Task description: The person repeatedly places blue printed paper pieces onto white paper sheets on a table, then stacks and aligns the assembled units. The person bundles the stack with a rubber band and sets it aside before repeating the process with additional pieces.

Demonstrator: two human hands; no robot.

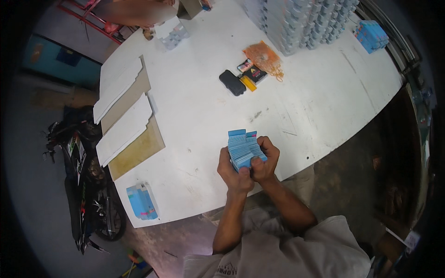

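My left hand (230, 170) and my right hand (270, 160) hold a thick stack of blue cards (243, 149) between them, above the near edge of the white table. The stack is fanned, so many thin pale edges show, and it looks split into two side-by-side parts. My left fingers wrap its left side and my right fingers its right side. Both thumbs press on the near end, close together. What lies under the stack is hidden. Another stack of blue printed pieces (142, 202) lies on the table's near left corner.
The white table (199, 120) also bears cut sheets (127, 132) at left, a black case (232, 82), a yellow lighter (248, 83) and an orange bag (262, 55). Tall pale stacks (296, 25) and a blue bundle (371, 36) stand far right. Another person's hand (143, 23) is far left; a motorbike (81, 185) stands beside.
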